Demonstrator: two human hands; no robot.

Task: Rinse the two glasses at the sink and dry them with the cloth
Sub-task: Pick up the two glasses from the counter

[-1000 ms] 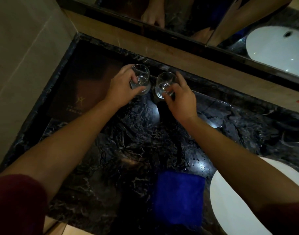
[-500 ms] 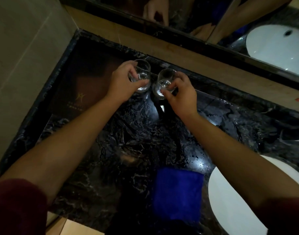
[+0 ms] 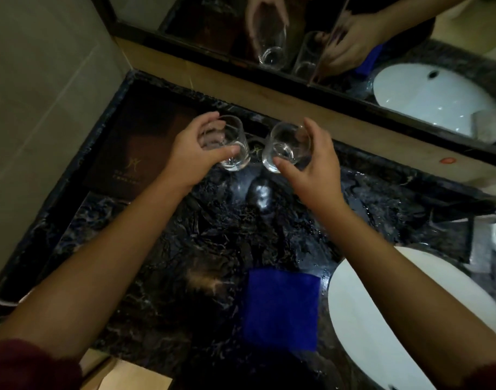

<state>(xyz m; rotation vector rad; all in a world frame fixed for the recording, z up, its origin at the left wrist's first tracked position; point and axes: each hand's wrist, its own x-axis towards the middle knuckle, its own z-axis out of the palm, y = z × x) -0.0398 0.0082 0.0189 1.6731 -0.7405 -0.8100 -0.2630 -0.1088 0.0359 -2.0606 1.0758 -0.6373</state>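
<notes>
Veined black marble countertop (image 3: 168, 249), round glasses (image 3: 286, 147)

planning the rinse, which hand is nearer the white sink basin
Right. The right hand holds its glass up-left of the sink basin; the left hand is farther left.

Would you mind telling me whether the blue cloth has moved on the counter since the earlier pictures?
No. The blue cloth lies flat in the same spot on the dark counter, just left of the white sink's rim, as before.
</notes>
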